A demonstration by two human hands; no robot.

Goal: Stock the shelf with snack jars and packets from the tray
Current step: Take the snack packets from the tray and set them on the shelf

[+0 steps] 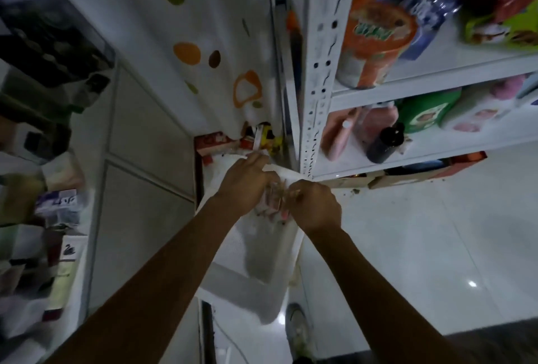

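Head view: a bundle of small pink packets (272,203) was held over a white tray (262,264), with the left grip (244,186) and right grip (316,206) both curled round it, just beside the white shelf (407,91), on which an orange jar (375,43) was stood.

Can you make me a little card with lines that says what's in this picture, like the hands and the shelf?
left hand: holds the small packets, fingers curled
right hand: holds the same bunch
packets' look: pinkish, blurry, between both hands
tray: white, under the hands
shelf: white metal, on the right
upper board: orange jar, blue packet
lower board: dark bottle, green packet
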